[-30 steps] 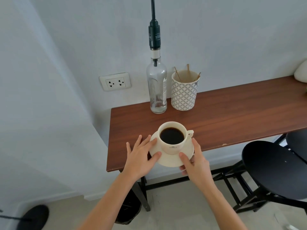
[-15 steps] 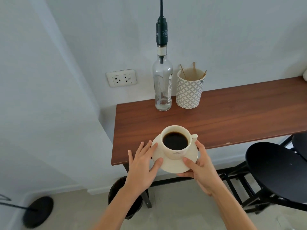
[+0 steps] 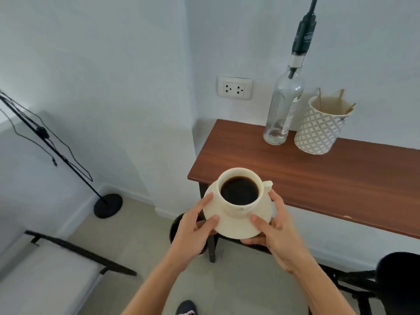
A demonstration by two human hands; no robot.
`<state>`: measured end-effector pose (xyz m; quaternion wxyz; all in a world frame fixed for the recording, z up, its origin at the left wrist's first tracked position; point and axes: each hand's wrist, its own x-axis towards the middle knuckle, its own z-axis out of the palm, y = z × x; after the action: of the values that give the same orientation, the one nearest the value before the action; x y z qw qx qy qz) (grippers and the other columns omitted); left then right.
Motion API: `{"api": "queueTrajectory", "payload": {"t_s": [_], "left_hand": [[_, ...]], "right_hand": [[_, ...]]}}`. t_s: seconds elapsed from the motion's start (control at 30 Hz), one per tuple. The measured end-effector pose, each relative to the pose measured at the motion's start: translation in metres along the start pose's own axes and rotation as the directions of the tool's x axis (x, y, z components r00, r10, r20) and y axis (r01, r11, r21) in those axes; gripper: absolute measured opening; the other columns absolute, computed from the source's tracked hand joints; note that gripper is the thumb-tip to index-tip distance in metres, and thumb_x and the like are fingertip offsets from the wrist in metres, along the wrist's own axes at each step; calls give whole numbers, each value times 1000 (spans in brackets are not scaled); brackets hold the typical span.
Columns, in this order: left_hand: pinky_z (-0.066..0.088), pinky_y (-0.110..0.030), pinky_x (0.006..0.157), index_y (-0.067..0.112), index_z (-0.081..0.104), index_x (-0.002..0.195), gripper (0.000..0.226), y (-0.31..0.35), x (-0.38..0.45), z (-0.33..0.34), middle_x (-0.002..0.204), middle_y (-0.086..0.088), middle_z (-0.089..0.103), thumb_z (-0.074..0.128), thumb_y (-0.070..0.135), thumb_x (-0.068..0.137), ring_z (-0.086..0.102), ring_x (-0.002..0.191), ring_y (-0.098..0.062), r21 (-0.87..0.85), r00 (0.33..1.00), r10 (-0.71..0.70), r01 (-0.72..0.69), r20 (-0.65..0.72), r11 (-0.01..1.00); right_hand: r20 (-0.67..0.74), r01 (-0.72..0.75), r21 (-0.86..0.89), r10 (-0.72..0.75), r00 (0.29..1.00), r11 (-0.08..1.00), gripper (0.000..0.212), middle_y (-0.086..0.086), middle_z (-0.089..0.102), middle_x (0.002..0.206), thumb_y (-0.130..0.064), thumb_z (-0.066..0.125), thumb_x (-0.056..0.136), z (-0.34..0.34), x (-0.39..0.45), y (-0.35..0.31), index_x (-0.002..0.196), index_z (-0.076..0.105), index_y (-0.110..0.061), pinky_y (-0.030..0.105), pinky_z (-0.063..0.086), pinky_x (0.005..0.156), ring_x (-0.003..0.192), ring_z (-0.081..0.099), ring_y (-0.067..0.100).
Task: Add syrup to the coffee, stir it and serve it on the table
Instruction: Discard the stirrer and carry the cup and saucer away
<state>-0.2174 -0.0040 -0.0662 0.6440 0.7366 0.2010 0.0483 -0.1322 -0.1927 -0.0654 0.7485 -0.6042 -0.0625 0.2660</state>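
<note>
Both hands, left hand (image 3: 193,226) and right hand (image 3: 276,228), clasp the saucer (image 3: 238,226) carrying the full coffee cup (image 3: 239,192), held in the air off the near-left corner of the table (image 3: 318,173); any tilt could slop coffee or slide the cup.

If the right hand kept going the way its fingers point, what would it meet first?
The right hand, gripping the saucer, points up-left across it, so the cup standing on the saucer comes first. Past that lies the left hand; depth is unclear.
</note>
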Motion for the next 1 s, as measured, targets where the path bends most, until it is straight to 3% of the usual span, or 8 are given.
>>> {"api": "queueTrajectory", "payload": {"t_s": [0.07,0.17,0.3,0.47,0.67,0.83,0.93,1.0], "left_hand": [[63,-35,88,26,52,144,52,1,-15,-9,138,0,60,60,1,100,68,116,-11,-153,998,-36,29,-47,988],[63,-39,89,22,50,147,55,0,-39,-26,141,-2,58,61,0,99,60,128,-20,-247,991,-47,15,-126,969],[64,-34,82,16,46,150,58,-3,-81,-57,145,-5,56,60,-3,98,61,128,-24,-314,967,-51,-31,-249,949],[64,-34,81,15,45,151,59,-13,-150,-104,146,0,54,60,-5,97,61,125,-21,-340,917,-41,-105,-397,934],[64,-29,71,13,48,146,56,-34,-263,-168,144,-4,52,60,-9,96,62,119,-21,-331,818,-38,-189,-574,924],[66,-35,76,11,43,150,60,-57,-376,-222,146,-8,49,58,-10,96,59,127,-31,-299,736,-57,-202,-675,933],[66,-35,76,14,41,152,64,-75,-445,-252,145,-9,51,58,-11,96,59,128,-33,-295,680,-78,-209,-729,932],[66,-35,76,18,42,152,65,-89,-489,-269,143,-10,53,59,-10,96,60,126,-31,-296,633,-105,-205,-767,933]], "right_hand": [[75,-2,-29,4,997,1000,66,8,52,136,0,63,90,11,-3,-3,130,41,-47,48,62,63,113,62,36],[178,-24,-54,34,983,998,65,9,53,137,0,61,91,33,-7,-6,129,41,-49,45,62,63,113,62,39],[314,-7,-106,40,949,994,61,4,57,133,1,59,92,76,-20,-5,129,43,-45,43,63,62,112,65,37],[466,-16,-145,83,881,989,66,8,57,134,0,58,93,138,-49,5,144,35,-35,42,63,63,110,66,35],[663,-21,-213,161,731,977,65,15,56,136,2,49,97,228,-114,34,146,31,-37,48,63,71,102,70,36],[798,32,-261,196,569,965,60,10,60,130,0,44,100,309,-187,73,143,36,-41,37,63,69,91,73,25],[849,92,-285,206,487,954,60,1,61,120,0,44,100,358,-232,102,146,34,-38,29,56,67,86,64,12],[872,96,-293,224,436,951,63,-1,61,117,1,45,99,390,-261,123,147,32,-38,33,49,73,91,57,14]]}}
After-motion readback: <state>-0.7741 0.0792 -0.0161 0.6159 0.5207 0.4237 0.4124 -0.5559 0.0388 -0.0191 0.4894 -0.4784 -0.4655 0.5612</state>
